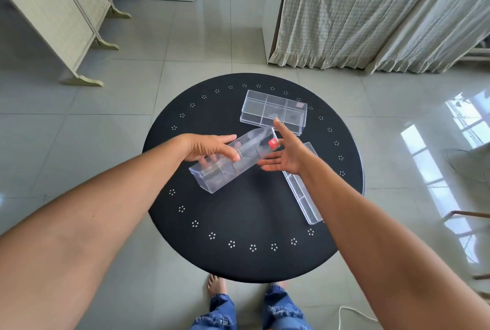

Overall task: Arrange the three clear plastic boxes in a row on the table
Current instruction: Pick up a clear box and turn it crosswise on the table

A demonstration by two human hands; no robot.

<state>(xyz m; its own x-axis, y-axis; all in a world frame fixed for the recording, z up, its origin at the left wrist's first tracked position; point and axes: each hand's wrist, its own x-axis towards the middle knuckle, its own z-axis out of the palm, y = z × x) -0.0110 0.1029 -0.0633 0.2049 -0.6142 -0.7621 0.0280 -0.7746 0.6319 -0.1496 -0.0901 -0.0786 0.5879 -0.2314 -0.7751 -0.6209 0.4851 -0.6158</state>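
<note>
Grey floor tiles (pixel 201 45) surround a round black table (pixel 238 223) ringed with white dots. Three clear divided boxes, all empty: the far box (pixel 273 112) lies near the back edge, the right-edge box (pixel 305 197) partly under the forearm, the held box (pixel 233 157), red-stickered, is lifted mid-table. Left hand (pixel 209 146) grips it; right hand (pixel 286 154) spreads loose-fingered at its end.

We see a black round table (pixel 254 210) with a ring of small white dotted flowers near its edge. The three boxes (pixel 274 113) are clear; the middle one (pixel 233 162) has a red label (pixel 272 144). The floor (pixel 79 130) has pale grey tiles. The jeans (pixel 222 311) are blue.
</note>
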